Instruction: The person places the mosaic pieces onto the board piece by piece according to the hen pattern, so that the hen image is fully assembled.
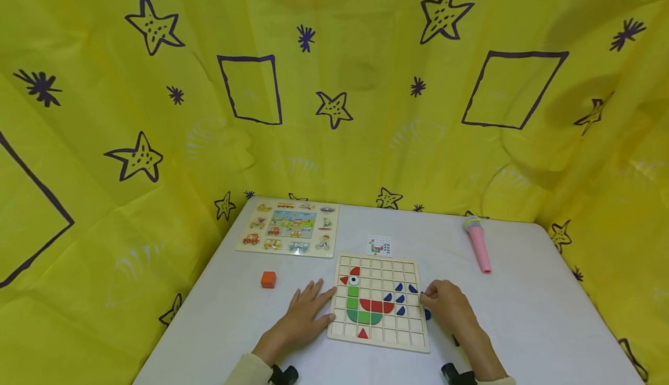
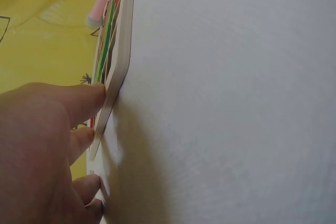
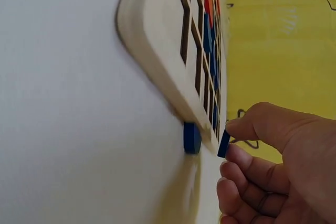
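Note:
A wooden grid board [image 1: 377, 344] lies on the table, with red, green and blue pieces set in a bird-like pattern. My left hand [image 1: 303, 318] has its fingers spread, and the thumb and index finger touch the board's left edge. At the right edge my right hand [image 1: 450, 305] pinches a small blue piece [image 3: 224, 144] between thumb and index finger. Below that hand, a loose blue piece [image 3: 192, 138] lies on the table against the board's side. A red triangle [image 1: 363, 333] sits in the bottom row. Behind the board lies a small pattern card [image 1: 378, 246] with a similar bird.
A vehicle picture puzzle board [image 1: 286, 253] lies at the back left. An orange cube [image 1: 268, 280] stands left of the grid board. At the back right lies a pink toy microphone [image 1: 478, 247]. A yellow patterned curtain [image 1: 366, 158] surrounds the white table [image 1: 533, 315].

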{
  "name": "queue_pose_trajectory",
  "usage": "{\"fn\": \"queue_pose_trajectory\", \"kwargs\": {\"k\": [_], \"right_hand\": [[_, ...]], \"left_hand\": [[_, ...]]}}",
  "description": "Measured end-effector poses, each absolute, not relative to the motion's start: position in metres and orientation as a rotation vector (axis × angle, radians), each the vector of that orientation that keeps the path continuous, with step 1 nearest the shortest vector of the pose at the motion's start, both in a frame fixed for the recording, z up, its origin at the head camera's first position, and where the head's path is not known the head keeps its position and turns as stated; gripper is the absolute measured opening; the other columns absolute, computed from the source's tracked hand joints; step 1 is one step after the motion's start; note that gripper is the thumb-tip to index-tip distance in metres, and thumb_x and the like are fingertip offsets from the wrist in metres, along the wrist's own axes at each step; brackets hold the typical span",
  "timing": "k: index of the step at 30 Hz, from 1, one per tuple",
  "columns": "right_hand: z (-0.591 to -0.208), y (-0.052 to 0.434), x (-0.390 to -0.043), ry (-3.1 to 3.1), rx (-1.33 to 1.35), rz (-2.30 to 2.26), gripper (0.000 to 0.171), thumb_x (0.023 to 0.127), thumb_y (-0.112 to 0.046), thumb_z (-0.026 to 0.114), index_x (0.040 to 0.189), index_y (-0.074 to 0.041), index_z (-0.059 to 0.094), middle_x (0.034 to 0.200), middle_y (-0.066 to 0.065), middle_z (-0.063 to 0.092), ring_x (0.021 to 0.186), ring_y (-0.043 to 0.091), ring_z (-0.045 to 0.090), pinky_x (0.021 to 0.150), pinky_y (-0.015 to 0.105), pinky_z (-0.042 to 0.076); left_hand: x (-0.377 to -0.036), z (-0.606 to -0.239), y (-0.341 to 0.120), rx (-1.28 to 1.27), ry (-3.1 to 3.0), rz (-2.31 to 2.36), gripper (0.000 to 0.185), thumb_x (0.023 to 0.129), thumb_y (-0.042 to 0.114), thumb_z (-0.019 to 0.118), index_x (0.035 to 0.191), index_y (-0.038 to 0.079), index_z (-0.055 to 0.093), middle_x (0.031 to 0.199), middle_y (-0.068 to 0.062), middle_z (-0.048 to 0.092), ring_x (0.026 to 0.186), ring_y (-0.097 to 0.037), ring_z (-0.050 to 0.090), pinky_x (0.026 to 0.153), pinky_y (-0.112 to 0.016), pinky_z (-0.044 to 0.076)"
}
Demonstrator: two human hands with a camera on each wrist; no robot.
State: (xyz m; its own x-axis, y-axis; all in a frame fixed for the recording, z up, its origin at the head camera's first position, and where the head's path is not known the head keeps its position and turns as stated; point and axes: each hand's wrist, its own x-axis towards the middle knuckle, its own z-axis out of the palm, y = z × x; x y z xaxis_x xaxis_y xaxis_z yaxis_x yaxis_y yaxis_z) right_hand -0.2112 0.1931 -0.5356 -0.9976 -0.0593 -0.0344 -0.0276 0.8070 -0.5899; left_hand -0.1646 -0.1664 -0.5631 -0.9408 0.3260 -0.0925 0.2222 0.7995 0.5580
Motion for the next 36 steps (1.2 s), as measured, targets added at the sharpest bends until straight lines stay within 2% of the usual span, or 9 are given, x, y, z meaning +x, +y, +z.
{"fn": "queue_pose_trajectory", "kwargs": {"k": [12, 36], "right_hand": [[-0.541, 0.168, -0.21, 2.87, -0.068, -1.004, 0.011, 0.093, -0.014, 0.076, 0.089, -0.005, 0.069, 0.082, 0.004, 0.061, 0.076, 0.019, 0.056, 0.064, 0.03, 0.045], [-0.538, 0.167, -0.202, 2.899, -0.08, -0.96, 0.014, 0.097, -0.014, 0.075, 0.092, -0.005, 0.067, 0.08, 0.004, 0.058, 0.074, 0.02, 0.054, 0.065, 0.033, 0.044]], "left_hand": [[-0.168, -0.567, -0.167, 0.422, 2.811, 0.813, 0.063, 0.105, 0.05, 0.059, 0.162, 0.026, 0.044, 0.174, -0.014, 0.027, 0.162, -0.041, 0.017, 0.128, -0.068, 0.01], [-0.166, -0.566, -0.167, 0.43, 2.804, 0.828, 0.063, 0.105, 0.047, 0.06, 0.162, 0.025, 0.044, 0.173, -0.015, 0.028, 0.162, -0.041, 0.017, 0.128, -0.068, 0.011]]}}
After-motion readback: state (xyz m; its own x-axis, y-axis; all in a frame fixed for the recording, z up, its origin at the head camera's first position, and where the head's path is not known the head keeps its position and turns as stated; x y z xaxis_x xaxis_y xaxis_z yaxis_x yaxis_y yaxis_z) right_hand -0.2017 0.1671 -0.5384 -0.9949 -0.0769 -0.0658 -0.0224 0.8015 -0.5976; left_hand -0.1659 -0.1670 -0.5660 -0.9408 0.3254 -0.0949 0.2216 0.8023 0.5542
